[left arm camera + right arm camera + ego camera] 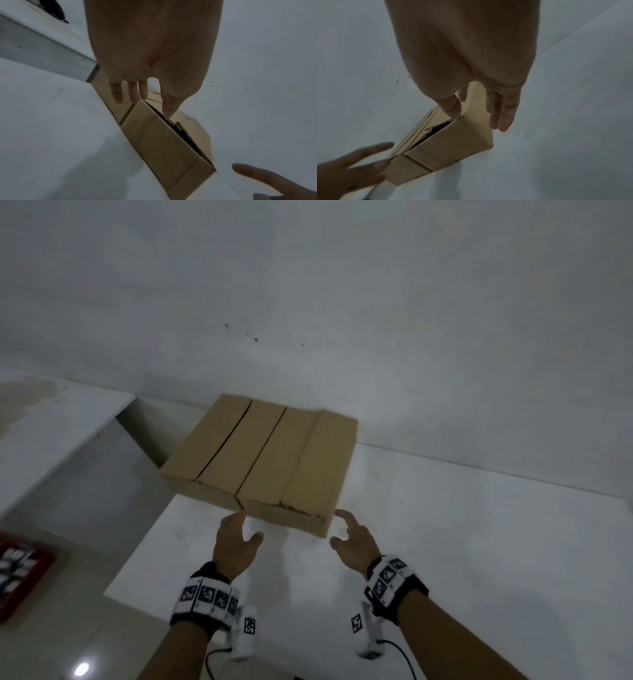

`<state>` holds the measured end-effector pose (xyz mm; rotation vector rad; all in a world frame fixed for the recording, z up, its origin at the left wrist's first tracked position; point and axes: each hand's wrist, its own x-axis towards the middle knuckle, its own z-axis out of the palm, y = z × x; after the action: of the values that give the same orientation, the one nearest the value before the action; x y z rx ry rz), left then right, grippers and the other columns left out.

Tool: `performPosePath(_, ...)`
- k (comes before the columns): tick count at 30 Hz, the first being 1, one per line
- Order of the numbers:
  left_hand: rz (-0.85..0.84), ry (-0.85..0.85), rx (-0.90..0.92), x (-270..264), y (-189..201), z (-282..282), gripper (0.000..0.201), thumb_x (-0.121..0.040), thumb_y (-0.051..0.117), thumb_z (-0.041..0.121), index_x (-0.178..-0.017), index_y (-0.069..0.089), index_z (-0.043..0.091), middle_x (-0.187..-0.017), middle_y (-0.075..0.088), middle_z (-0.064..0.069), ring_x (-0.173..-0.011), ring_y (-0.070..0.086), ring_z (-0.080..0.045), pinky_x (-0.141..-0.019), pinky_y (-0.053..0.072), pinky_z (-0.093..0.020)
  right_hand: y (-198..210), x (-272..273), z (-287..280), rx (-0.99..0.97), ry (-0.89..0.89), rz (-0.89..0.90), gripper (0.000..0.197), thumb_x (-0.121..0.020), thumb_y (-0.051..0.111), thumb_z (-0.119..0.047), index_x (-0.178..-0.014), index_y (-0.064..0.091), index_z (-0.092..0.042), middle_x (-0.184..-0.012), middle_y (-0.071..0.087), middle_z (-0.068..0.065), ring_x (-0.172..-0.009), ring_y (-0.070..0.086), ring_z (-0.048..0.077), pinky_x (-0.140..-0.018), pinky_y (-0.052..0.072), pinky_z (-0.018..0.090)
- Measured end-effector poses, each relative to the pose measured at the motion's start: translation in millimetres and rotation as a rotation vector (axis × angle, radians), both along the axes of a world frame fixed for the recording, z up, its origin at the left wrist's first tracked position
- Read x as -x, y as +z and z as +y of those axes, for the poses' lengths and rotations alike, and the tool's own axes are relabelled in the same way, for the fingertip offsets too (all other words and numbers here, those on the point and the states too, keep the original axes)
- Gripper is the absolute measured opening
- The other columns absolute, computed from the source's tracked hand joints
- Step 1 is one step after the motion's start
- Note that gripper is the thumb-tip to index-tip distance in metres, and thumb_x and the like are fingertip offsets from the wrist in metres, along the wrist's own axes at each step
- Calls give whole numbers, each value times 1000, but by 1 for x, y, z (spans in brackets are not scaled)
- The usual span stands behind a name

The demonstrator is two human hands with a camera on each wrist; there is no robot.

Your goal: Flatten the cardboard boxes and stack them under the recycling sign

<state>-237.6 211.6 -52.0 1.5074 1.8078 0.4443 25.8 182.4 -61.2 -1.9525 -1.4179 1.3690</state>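
Two brown cardboard boxes stand side by side on the white table (445, 525), pushed back to the wall: the left box (209, 453) and the right box (294, 470). Both still stand as closed boxes, and the right one's front top edge (436, 129) is torn open. My left hand (248, 525) is open at the front face where the boxes meet, its fingers (130, 94) straight before the left box (106, 93). My right hand (339, 527) is open at the right box's front right corner, its thumb (453, 108) near the top edge. Whether either hand touches cardboard is unclear. No recycling sign shows.
A plain white wall (342, 302) rises right behind the boxes. The table's left edge (137, 542) drops to the floor, where a red tray (24, 577) with small items lies. A lower white ledge (51, 433) runs along the far left.
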Motion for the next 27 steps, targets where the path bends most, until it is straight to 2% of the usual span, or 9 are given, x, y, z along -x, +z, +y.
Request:
performPosePath(2, 83, -37, -8, 13, -10, 33, 58, -82, 70, 30, -136, 49, 28, -138, 44, -16, -129, 40, -38, -105, 39, -50, -1, 17, 14, -21, 23, -65, 67, -93, 52, -27, -149, 17, -42, -149, 24, 18, -98, 56, 27, -79, 48, 27)
performPosePath(4, 126, -93, 8, 16, -14, 55, 67, -77, 68, 40, -138, 41, 43, -136, 48, -17, -126, 43, -39, -102, 41, -52, -5, 32, 26, 2, 2, -80, 76, -93, 53, -27, -152, 5, -38, -155, 7, 11, -107, 55, 27, -85, 47, 26)
performPosePath(7, 243, -150, 63, 5, -7, 63, 72, -86, 67, 36, -148, 31, 32, -152, 27, -16, -135, 33, -37, -109, 35, -49, -13, 46, 37, 54, -89, -56, 86, -92, 56, -25, -154, -4, -25, -155, 17, 8, -124, 47, 24, -93, 42, 21)
performPosePath(10, 317, -172, 72, 0, -12, 65, 70, -88, 63, 44, -148, 31, 28, -157, 15, -10, -142, 22, -31, -115, 23, -42, -19, 54, 44, 17, 12, -146, 78, -93, 54, -25, -153, 5, -28, -157, 1, 11, -136, 33, 28, -107, 35, 26)
performPosePath(14, 298, -183, 39, -1, -13, 60, 72, -80, 71, 48, -143, 41, 28, -153, 19, -9, -141, 23, -29, -115, 20, -42, -20, 52, 41, -66, -7, -178, 67, -91, 56, -25, -150, 24, -26, -154, 17, 11, -135, 35, 27, -109, 36, 29)
performPosePath(17, 191, -147, 3, 0, -9, 61, 68, -73, 81, 40, -132, 54, 21, -147, 30, -12, -134, 34, -31, -110, 33, -42, -18, 43, 36, -99, -17, -133, 64, -91, 60, -26, -147, 31, -28, -144, 29, 11, -126, 44, 23, -101, 38, 22)
performPosePath(20, 53, -92, -4, 4, -5, 65, 75, -58, 83, 43, -123, 61, 13, -134, 52, -12, -122, 51, -30, -102, 45, -41, -10, 31, 32, -107, -14, -144, 61, -88, 64, -30, -144, 39, -26, -128, 43, 9, -112, 50, 22, -100, 42, 25)
performPosePath(23, -15, -113, 53, 1, -7, 56, 99, -47, 80, 57, -133, 49, 21, -130, 57, -4, -117, 55, -26, -101, 46, -45, -2, 13, 17, -83, -43, -179, 60, -79, 73, -42, -130, 47, -21, -111, 43, 5, -94, 51, 19, -89, 48, 30)
performPosePath(27, 11, -238, 80, -25, -16, 31, 125, -34, 70, 76, -145, 34, 30, -129, 53, -1, -115, 55, -22, -105, 42, -46, 3, -16, -20, -17, -70, -239, 89, -63, 80, -58, -132, 31, -33, -111, 35, 1, -97, 50, 21, -81, 47, 30)
